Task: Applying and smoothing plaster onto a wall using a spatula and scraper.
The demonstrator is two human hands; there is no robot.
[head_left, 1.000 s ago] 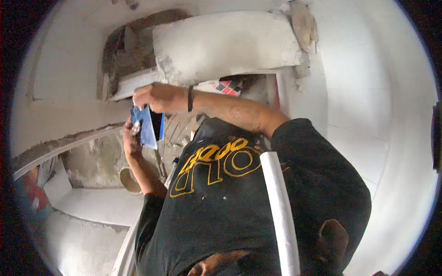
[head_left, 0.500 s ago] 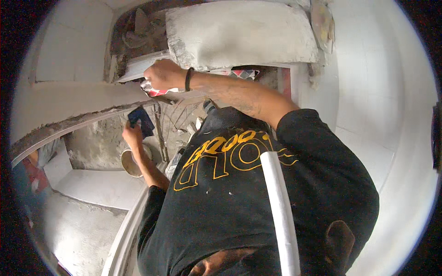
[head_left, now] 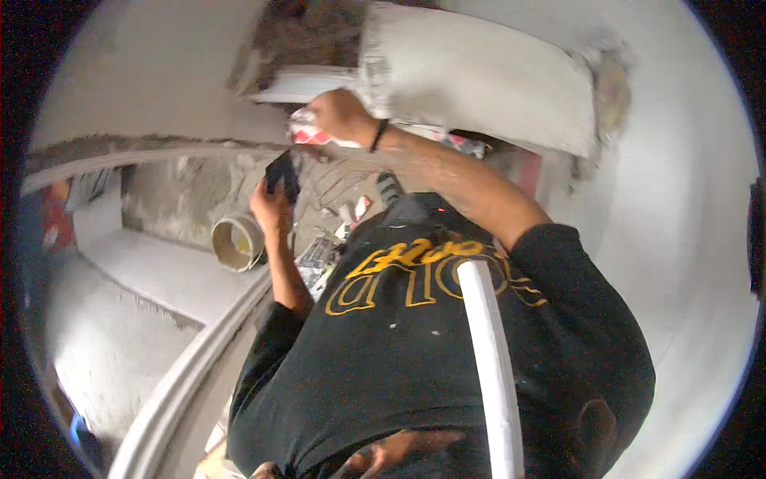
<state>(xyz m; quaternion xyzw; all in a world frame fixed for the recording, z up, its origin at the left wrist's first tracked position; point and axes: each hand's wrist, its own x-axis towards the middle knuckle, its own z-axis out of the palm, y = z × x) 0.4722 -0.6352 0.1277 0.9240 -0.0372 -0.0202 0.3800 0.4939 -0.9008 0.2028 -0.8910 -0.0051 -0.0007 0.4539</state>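
Observation:
My left hand (head_left: 270, 209) grips a dark, flat, roughly rectangular piece (head_left: 281, 177); its exact kind is unclear. Above and to the right, my right hand (head_left: 341, 116) is closed on something with a red-and-white pattern (head_left: 306, 128), largely hidden by the fingers and blurred. The dark piece is just below that patterned thing, and I cannot tell whether they touch. A light ledge strip (head_left: 307, 84) lies just beyond my right hand. Left of my left forearm is a round pale bucket (head_left: 238, 242) with a dirty inside.
A pale, worn slab (head_left: 479, 72) spans the far side. Rubble and thin rods lie on the floor (head_left: 339, 191) below my hands. A white frame edge (head_left: 191, 363) runs along the left. One white tube (head_left: 488, 359) stands out before my black shirt.
The whole view has shifted and is more blurred. My left hand has moved rightward past the bucket with the dark piece. My right hand still holds the patterned thing.

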